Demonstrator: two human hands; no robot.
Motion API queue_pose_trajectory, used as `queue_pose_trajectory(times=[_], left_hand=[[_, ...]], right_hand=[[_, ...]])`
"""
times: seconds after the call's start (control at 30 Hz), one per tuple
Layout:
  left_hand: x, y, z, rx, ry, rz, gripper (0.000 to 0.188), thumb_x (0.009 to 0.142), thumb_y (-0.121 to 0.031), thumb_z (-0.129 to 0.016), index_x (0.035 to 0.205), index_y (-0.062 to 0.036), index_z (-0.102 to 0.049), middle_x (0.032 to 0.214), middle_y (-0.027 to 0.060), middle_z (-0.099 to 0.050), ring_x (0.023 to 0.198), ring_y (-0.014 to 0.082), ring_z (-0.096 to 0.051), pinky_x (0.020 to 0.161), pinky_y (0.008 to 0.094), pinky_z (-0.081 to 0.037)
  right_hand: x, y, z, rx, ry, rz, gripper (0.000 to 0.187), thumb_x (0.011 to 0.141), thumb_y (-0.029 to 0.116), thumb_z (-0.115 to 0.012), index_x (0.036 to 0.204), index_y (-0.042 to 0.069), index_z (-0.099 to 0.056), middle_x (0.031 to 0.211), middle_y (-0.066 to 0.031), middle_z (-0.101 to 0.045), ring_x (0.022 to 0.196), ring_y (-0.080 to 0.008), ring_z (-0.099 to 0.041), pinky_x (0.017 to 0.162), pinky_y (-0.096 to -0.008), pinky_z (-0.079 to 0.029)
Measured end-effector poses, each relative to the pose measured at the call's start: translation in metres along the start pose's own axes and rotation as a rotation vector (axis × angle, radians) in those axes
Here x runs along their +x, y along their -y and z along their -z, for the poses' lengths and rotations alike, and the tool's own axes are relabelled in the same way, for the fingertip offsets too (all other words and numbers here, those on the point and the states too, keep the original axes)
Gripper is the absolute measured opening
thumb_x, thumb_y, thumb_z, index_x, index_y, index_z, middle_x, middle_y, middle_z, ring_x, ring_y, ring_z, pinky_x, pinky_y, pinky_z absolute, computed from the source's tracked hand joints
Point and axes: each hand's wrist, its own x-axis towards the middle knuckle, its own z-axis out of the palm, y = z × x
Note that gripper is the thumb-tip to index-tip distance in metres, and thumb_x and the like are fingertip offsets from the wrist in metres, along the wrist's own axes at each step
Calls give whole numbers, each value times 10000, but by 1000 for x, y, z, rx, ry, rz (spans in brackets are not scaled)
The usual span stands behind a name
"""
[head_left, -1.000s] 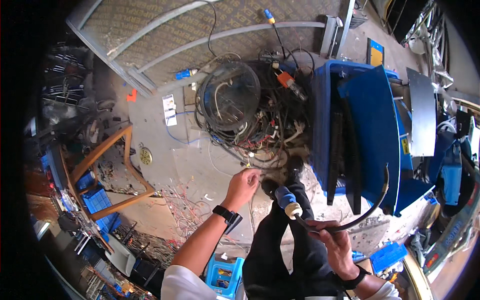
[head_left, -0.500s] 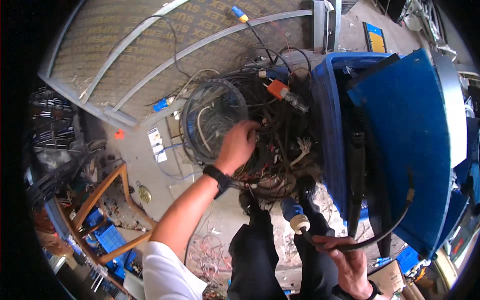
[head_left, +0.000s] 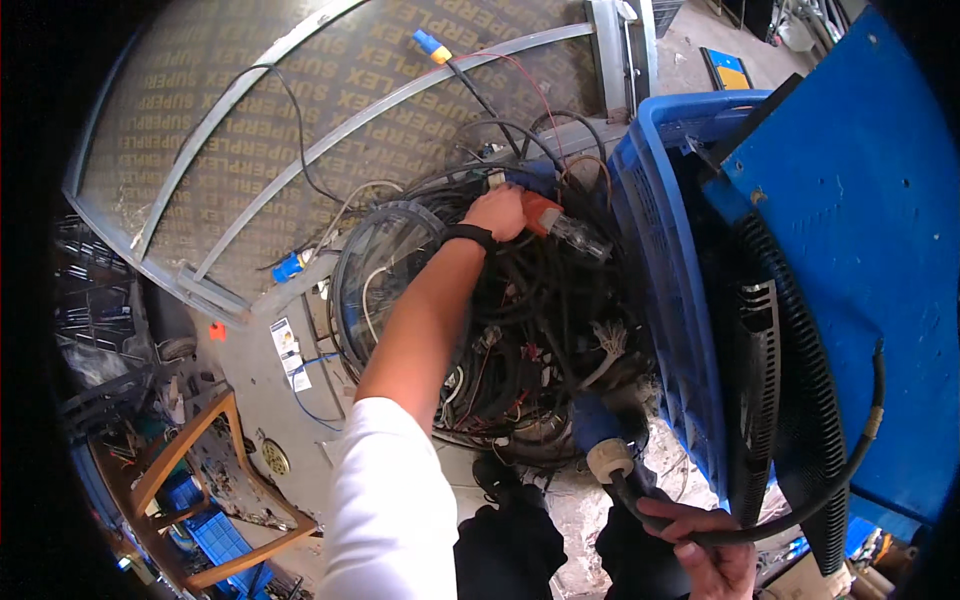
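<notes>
My left hand (head_left: pixel 497 212), a black band on its wrist, reaches over a tangled heap of black cables (head_left: pixel 520 290). It is at the left end of an orange connector (head_left: pixel 540 212) with a clear, see-through end. The fingertips are partly hidden there, so their grip is unclear. My right hand (head_left: pixel 715 550), low at the right, is closed round a thick black cable (head_left: pixel 790 522). One end of this cable carries a large blue plug with an off-white collar (head_left: pixel 608 459), held over the near side of the heap. Its other end bends up at the right.
A clear round tub (head_left: pixel 350 265) stands left of the heap, partly behind my arm. On the right are a blue plastic crate (head_left: pixel 665 230) and a large blue panel (head_left: pixel 850 200). A ribbed board with metal bars (head_left: pixel 300 120) lies beyond. A wooden frame (head_left: pixel 165 470) is at left.
My left hand has moved farther away, from the cables beside the tub to the orange connector. My right hand still holds the cable with the blue plug. The whole view has shifted.
</notes>
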Motion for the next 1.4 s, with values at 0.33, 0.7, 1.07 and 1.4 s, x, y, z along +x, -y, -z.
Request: queue_pose_trajectory(times=[0.33,0.7,1.07,1.4], left_hand=[[17,4,-31,163,-174,53,609,839,-134,-549,1402,16,-371,1476,203,-353,1416,381,-252,1136,514,-262],[51,17,-37,270,-279,155,522,788,-288,-692,1201,-21,-517,1273,147,-509,1240,334,-431,1013,520,-370],[29,6,-16,88,-254,249,219,786,-162,-627,962,-34,-651,1021,222,-641,1047,378,-597,900,474,-472],[-125,-93,140,-1013,379,92,546,688,3,-721,1211,-11,-562,997,55,-650,915,193,-611,827,322,-488]], right_hand=[[-13,-9,3,221,-63,-81,178,981,101,-507,1094,-32,-543,1245,-233,-573,1172,-309,-553,1049,-424,-403],[0,-15,3,57,-21,-33,143,974,80,-492,1062,-12,-557,1198,-201,-606,1091,-280,-587,982,-396,-435],[-7,11,-8,39,-26,-107,133,981,67,-481,1051,-10,-564,1196,-201,-610,1089,-255,-587,961,-365,-448],[-74,97,-15,198,-74,-147,130,982,51,-492,1049,-21,-577,1173,-181,-619,1048,-235,-606,927,-349,-482]])
